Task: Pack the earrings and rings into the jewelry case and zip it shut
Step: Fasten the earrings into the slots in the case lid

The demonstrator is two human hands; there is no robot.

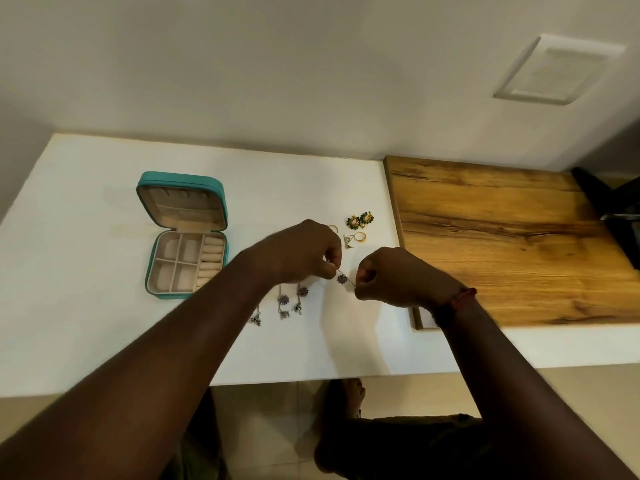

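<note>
A teal jewelry case (183,233) lies open on the white table (86,202), lid up, its beige compartments and ring rolls bare. My left hand (304,251) and my right hand (384,277) each pinch one end of a silver dangling earring with a purple flower (342,279), stretched between them just above the table. Silver dangling earrings (291,301) of the same kind lie below my left hand. Behind my hands lie two green-and-gold stud earrings (360,220), a gold ring (360,236), a triangular piece (348,240) and another ring (333,228) half hidden by my left hand.
A wooden board (502,237) lies on the table's right part, with a dark object (616,216) at its far right edge. A wall with a white plate (557,69) rises behind. The table's front edge runs below my forearms; a foot shows on the floor.
</note>
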